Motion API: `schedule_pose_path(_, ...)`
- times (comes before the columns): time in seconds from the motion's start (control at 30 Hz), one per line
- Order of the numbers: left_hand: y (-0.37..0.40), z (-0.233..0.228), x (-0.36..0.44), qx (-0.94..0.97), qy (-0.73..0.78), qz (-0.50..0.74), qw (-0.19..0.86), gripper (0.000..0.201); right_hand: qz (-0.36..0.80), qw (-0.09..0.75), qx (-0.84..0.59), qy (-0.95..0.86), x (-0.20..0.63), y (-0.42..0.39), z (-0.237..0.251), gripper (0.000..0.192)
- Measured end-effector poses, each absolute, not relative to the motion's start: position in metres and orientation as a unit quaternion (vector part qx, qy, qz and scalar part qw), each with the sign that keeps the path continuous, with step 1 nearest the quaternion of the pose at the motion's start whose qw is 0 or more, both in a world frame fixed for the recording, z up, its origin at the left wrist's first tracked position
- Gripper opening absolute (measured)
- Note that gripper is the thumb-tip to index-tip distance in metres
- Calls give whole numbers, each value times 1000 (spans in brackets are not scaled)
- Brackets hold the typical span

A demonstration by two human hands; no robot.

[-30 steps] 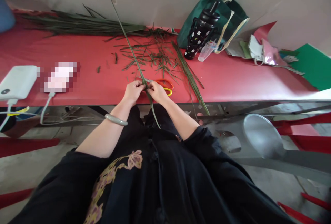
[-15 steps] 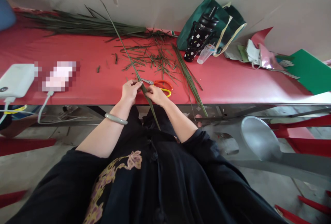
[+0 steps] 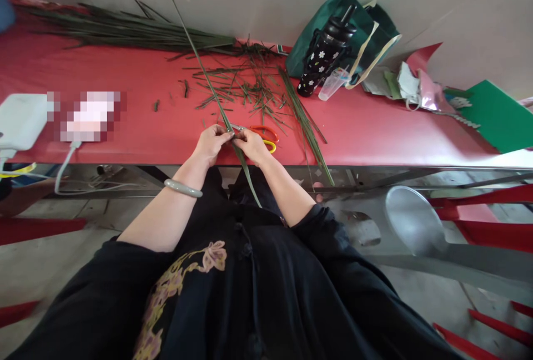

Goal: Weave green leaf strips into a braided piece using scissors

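A long green leaf strip (image 3: pixel 199 66) runs from the wall down across the red table (image 3: pixel 375 127) and past its front edge toward my lap. My left hand (image 3: pixel 213 142) and my right hand (image 3: pixel 253 146) pinch this strip side by side at the table's near edge, fingertips almost touching. A pale bangle sits on my left wrist. Scissors with orange and yellow handles (image 3: pixel 263 137) lie on the table right behind my right hand.
Cut leaf scraps (image 3: pixel 245 91) litter the table middle, a bundle of long leaves (image 3: pixel 125 30) lies along the wall. A black flowered bottle (image 3: pixel 322 55), clear cup and green bag (image 3: pixel 353 27) stand back right. A white power bank (image 3: pixel 20 121) sits left. A metal stool (image 3: pixel 416 224) stands lower right.
My two hands have drawn back together on the strip after parting slightly. The strip's far end has swung a little to the right. The view has shifted slightly.
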State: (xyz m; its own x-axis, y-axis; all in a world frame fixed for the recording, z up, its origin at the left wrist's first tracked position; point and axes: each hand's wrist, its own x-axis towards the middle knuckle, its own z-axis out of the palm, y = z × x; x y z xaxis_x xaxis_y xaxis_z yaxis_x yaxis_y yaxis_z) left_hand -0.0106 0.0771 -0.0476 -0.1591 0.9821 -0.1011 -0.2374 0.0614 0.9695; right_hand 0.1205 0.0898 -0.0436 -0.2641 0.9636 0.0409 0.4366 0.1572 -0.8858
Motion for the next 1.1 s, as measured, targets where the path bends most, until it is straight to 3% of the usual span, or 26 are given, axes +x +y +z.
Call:
schedule_pose_path(0.2, 75, -41, -15, 336, 447, 570, 602, 20, 359, 291, -521, -718, 121, 86, -37, 12)
schedule_pose_path(0.47, 78, -39, -15, 350, 500, 523, 595, 24, 409, 318, -491, -700, 120, 93, -42, 21)
schedule_pose_path(0.87, 78, -48, -8, 324, 506, 607, 520, 19, 369, 333, -524, -691, 114, 91, -48, 14)
schedule_pose_path(1.0, 79, -49, -8, 354, 580, 572, 460, 18, 316, 363, -525, -702, 109, 77, -50, 25)
schedule_pose_path(1.1, 79, -49, -8, 352, 604, 565, 438, 17, 266, 334, -524, -737, 105, 66, -46, 32)
